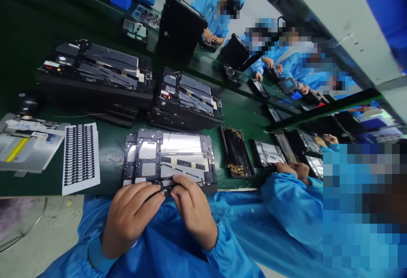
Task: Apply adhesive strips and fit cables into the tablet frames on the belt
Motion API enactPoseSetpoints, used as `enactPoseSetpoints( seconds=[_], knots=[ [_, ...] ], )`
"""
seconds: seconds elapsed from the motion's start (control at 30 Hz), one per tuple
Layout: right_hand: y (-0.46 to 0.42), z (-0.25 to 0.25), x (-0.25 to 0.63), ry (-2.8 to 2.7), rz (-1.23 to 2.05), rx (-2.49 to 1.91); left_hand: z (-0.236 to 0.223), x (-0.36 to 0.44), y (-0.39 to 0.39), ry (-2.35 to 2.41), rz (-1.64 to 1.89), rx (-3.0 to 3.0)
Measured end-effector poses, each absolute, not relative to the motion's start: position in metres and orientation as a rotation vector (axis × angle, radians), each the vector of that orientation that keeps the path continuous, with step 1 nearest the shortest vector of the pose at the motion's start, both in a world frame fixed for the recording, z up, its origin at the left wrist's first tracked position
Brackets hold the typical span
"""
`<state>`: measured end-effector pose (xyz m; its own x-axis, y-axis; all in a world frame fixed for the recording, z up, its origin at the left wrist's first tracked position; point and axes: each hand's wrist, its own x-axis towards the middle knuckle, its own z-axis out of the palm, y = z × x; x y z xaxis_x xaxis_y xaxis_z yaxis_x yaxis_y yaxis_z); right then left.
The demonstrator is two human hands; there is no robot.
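A tablet housing (pixel 181 153) with silver and black inner parts lies in front of me on the bench, on top of a second housing (pixel 129 155) that sticks out at its left. At its near edge my left hand (pixel 132 214) has fingers and thumb closed over the rim. My right hand (pixel 194 212) is beside it, thumb and curled fingers pressed together at the same edge. Whatever small part may be between the right fingertips is hidden. A thin dark cable (pixel 171 167) runs slantwise across the housing.
Stacks of housings stand behind, at left (pixel 104 70) and centre (pixel 187 95). A sheet of black stickers (pixel 79 155) and a silver panel (pixel 28 150) lie left. At right sits a black tray (pixel 235 150) with small gold parts. A co-worker's sleeve (pixel 289 201) is close on the right.
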<state>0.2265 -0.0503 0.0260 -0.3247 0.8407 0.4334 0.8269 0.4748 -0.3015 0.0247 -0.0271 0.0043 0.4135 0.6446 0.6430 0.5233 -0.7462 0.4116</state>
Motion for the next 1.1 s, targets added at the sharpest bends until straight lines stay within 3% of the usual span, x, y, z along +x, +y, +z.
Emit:
enactPoseSetpoints(
  seconds=[1.1],
  knots=[
    [-0.055,0.017,0.244,-1.979,0.289,-1.329,0.022,0.054,-0.023,1.384,1.114,2.408]
  ],
)
